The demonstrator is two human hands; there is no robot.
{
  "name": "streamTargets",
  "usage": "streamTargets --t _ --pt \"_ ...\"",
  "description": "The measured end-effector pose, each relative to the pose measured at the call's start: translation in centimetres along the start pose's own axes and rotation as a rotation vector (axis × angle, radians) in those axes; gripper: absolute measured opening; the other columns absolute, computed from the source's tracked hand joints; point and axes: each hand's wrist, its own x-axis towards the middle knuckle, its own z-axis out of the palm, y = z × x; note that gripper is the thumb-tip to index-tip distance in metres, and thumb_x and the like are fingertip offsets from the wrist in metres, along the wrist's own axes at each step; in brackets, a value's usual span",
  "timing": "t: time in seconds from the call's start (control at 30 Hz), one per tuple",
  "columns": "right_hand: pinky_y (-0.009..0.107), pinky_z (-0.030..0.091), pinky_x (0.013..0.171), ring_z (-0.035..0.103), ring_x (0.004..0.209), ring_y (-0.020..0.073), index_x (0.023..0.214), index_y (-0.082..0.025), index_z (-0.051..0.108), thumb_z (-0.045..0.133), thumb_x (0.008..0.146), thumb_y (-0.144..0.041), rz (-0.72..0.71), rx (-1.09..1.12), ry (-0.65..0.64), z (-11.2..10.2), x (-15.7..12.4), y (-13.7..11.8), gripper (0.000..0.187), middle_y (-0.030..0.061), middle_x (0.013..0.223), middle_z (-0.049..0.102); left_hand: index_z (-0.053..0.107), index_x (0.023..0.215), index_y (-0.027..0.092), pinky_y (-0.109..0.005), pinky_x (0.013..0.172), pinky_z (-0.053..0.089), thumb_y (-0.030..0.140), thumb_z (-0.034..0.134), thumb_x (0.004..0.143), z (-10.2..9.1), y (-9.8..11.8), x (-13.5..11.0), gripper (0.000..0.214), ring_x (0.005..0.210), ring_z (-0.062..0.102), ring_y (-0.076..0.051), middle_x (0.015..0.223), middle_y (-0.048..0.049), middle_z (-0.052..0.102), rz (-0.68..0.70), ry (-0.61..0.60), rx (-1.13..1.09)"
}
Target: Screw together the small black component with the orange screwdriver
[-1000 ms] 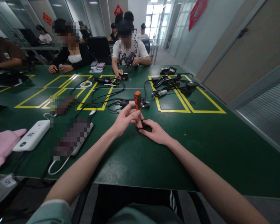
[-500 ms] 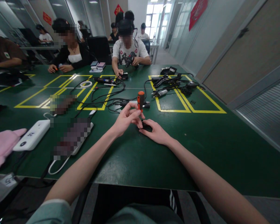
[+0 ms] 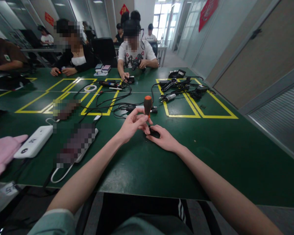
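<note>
Your left hand (image 3: 133,126) grips a screwdriver (image 3: 147,105) by its orange-and-dark handle, standing it nearly upright over a small black part (image 3: 155,133), which your right hand (image 3: 164,141) holds at the surface of the green table (image 3: 225,160), fingers partly covering it. Off to your left lie a white power strip (image 3: 36,142) and a pink cloth (image 3: 5,155), while farther forward a white ring (image 3: 90,91) and a tangle of black cords (image 3: 182,86) sit among yellow tape outlines (image 3: 220,117). Across from you, a person in a white shirt (image 3: 148,49) holds a black power tool (image 3: 137,62).
</note>
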Motion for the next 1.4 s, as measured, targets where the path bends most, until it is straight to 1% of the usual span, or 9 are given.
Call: streamTargets --t 0.07,0.2,0.33,0.6,0.77,0.9,1.17,1.33,1.4 --pt "0.04 0.055 0.091 0.067 0.097 0.023 0.108 -0.021 0.072 0.071 0.092 -0.029 -0.003 -0.005 -0.004 -0.02 0.02 -0.04 0.017 0.0076 0.104 0.073 0.051 0.106 0.021 -0.023 0.054 0.054 0.053 0.083 0.082 -0.03 0.01 0.02 0.052 0.054 0.068 -0.012 0.082 0.0027 0.071 0.005 -0.005 -0.002" --pt "0.04 0.055 0.091 0.067 0.096 0.0226 0.107 -0.021 0.072 0.07 0.093 -0.028 -0.012 -0.017 -0.006 -0.03 0.04 -0.05 0.016 0.0072 0.103 0.073 0.058 0.121 0.019 -0.024 0.056 0.054 0.053 0.08 0.084 -0.01 0.14 -0.06 0.054 0.056 0.067 -0.012 0.083 0.0013 0.07 -0.017 0.0 -0.005" --pt "0.04 0.055 0.091 0.067 0.096 0.0226 0.107 -0.021 0.072 0.069 0.093 -0.028 -0.007 -0.017 -0.005 -0.04 0.02 -0.01 0.016 0.0074 0.104 0.073 0.067 0.111 0.015 -0.023 0.056 0.053 0.061 0.075 0.086 0.07 0.11 -0.1 0.053 0.057 0.066 -0.01 0.086 -0.0019 0.068 -0.032 -0.013 0.008" --pt "0.039 0.055 0.092 0.067 0.096 0.0222 0.108 -0.021 0.072 0.07 0.093 -0.027 -0.007 -0.009 -0.005 0.04 0.0 -0.03 0.017 0.0074 0.104 0.073 0.052 0.108 0.02 -0.022 0.054 0.053 0.056 0.081 0.083 -0.06 -0.02 -0.01 0.052 0.055 0.068 -0.011 0.083 0.0024 0.07 0.0 -0.001 0.012" --pt "0.039 0.055 0.09 0.067 0.095 0.0223 0.109 -0.021 0.072 0.07 0.093 -0.027 -0.013 -0.034 0.002 0.01 0.03 -0.03 0.018 0.0072 0.104 0.073 0.06 0.125 0.016 -0.024 0.056 0.053 0.055 0.077 0.086 0.02 0.21 -0.17 0.057 0.057 0.067 -0.012 0.083 0.0007 0.068 -0.034 0.006 -0.009" --pt "0.039 0.055 0.09 0.067 0.095 0.0221 0.108 -0.022 0.073 0.07 0.093 -0.029 -0.01 -0.022 -0.001 -0.05 0.05 -0.1 0.017 0.0067 0.103 0.073 0.067 0.11 0.014 -0.024 0.056 0.053 0.06 0.075 0.086 0.05 0.23 -0.14 0.053 0.057 0.066 -0.011 0.083 -0.0016 0.067 -0.04 0.015 -0.014" --pt "0.04 0.055 0.092 0.067 0.096 0.0222 0.107 -0.022 0.073 0.071 0.093 -0.028 -0.002 0.004 -0.001 -0.07 0.01 -0.19 0.016 0.0068 0.103 0.073 0.048 0.102 0.021 -0.022 0.052 0.051 0.051 0.084 0.082 -0.1 0.02 0.01 0.051 0.053 0.067 -0.011 0.082 0.0033 0.071 0.009 -0.013 -0.004" --pt "0.038 0.055 0.091 0.067 0.096 0.0219 0.107 -0.021 0.073 0.071 0.092 -0.028 0.005 -0.003 -0.007 -0.13 0.01 -0.29 0.016 0.007 0.103 0.072 0.059 0.115 0.017 -0.023 0.054 0.051 0.052 0.078 0.085 -0.02 0.15 -0.1 0.05 0.054 0.066 -0.011 0.081 0.0011 0.069 -0.01 0.002 -0.005" --pt "0.038 0.054 0.091 0.067 0.097 0.0219 0.107 -0.02 0.073 0.071 0.092 -0.027 0.009 -0.007 -0.006 -0.1 0.01 -0.33 0.016 0.0071 0.103 0.072 0.064 0.112 0.015 -0.022 0.053 0.049 0.055 0.077 0.086 0.05 0.18 -0.11 0.05 0.053 0.063 -0.009 0.081 0.0007 0.067 -0.015 0.008 0.007"
